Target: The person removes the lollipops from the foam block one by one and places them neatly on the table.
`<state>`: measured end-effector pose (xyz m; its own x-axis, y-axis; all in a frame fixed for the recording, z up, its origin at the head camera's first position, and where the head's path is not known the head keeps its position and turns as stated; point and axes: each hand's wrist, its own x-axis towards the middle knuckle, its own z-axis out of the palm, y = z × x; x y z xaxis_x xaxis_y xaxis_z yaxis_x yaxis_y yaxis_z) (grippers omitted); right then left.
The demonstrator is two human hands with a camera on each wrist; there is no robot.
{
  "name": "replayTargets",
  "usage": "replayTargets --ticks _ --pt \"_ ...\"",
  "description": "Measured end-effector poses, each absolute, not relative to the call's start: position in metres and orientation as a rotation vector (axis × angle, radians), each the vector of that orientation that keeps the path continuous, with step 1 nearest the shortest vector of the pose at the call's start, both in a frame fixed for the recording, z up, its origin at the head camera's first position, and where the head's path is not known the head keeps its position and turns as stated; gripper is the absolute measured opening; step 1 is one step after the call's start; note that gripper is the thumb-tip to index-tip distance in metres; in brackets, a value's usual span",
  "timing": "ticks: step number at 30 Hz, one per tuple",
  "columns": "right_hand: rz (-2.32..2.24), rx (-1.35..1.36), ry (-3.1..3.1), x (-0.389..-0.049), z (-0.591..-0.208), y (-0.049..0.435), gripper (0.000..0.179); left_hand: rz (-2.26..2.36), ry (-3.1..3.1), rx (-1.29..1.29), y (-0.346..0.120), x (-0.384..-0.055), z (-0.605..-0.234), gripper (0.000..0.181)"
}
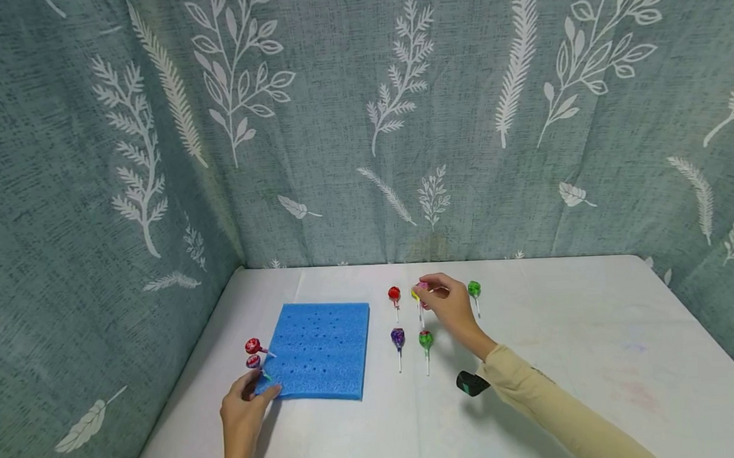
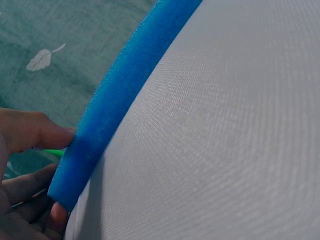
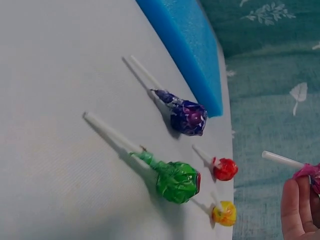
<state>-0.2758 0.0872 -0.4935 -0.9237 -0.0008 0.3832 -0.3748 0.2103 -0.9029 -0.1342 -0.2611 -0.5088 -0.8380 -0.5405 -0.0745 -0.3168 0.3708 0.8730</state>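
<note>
A blue foam board [image 1: 323, 340] dotted with small holes lies on the left part of the table. My left hand [image 1: 245, 405] holds its near left corner, thumb on the face and fingers around the edge [image 2: 75, 175]. Two lollipops with red [image 1: 252, 345] and red-purple wrappers [image 1: 253, 361] lean out over the board's left edge, their sticks ending on the foam. My right hand [image 1: 450, 304] pinches a pink-wrapped lollipop [image 3: 312, 171] by its head, raised off the table. Just below it lies a yellow lollipop [image 3: 225, 214], partly hidden by the hand in the head view.
Right of the board lie a red lollipop [image 1: 394, 293], a purple one [image 1: 398, 337] and a green one [image 1: 426, 338]. Another green lollipop [image 1: 474, 288] sits beyond my right hand. Leaf-patterned curtain [image 1: 423, 117] closes off the back and left of the white table [image 1: 562, 330].
</note>
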Motion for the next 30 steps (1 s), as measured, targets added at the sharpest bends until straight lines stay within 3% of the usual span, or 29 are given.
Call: replayTargets --ticks 3,7,17,30 --pt "1.678 0.304 -2.223 -0.300 -0.529 0.093 0.039 -1.467 -2.401 0.764 -0.261 -0.135 -0.509 0.059" --pt "1.661 0.266 -2.220 -0.308 -0.543 0.098 0.040 -1.473 -2.401 0.753 -0.262 -0.135 -0.509 0.059" --pt "1.672 0.251 -2.214 -0.297 -0.541 0.102 0.032 -1.455 -2.390 0.735 -0.262 -0.135 -0.511 0.057" --pt "1.682 0.248 -2.219 -0.280 -0.535 0.111 0.041 -1.440 -2.398 0.739 -0.262 -0.134 -0.512 0.058"
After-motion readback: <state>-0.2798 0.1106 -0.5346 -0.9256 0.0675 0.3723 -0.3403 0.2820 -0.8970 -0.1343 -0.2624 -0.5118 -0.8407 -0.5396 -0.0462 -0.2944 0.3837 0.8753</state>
